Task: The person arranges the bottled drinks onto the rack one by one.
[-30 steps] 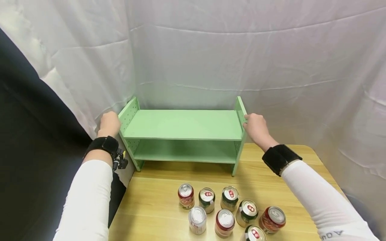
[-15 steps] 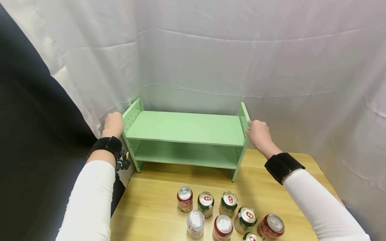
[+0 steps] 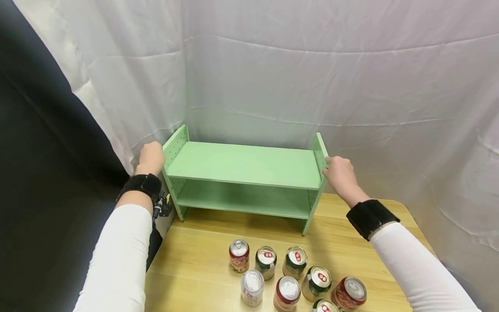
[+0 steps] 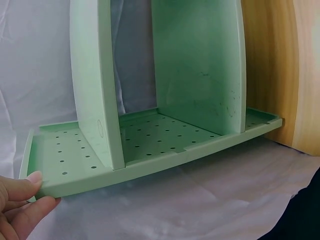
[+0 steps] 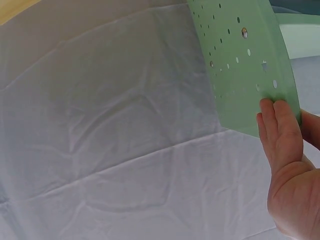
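The shelf (image 3: 245, 167), pale green with two boards and perforated end panels, stands at the back of the table (image 3: 195, 260), close against the white curtain (image 3: 312, 78). Half a second ago its left end sat a little nearer the table's left edge; now the whole shelf has shifted slightly to the right, and its right end panel stands a touch farther right than before. A second ago it was farther left again, so the drift has run the same way throughout.

The left hand (image 3: 150, 157) grips the left end panel from outside, fingers and thumb pinching the panel's edge, as the left wrist view shows (image 4: 22, 207). The right hand (image 3: 340, 173) holds the right end panel, fingers laid flat on its outer face with the thumb round the edge (image 5: 285, 165). Both hands have kept their hold across all three moments and have moved along with the shelf.

Both boards of the shelf are bare. In front of it, near the table's front edge, stand eight cans (image 3: 288, 277) in a loose cluster, upright, well apart from the shelf; they have not moved on the table. A black drape (image 3: 46, 173) hangs to the left of the curtain.
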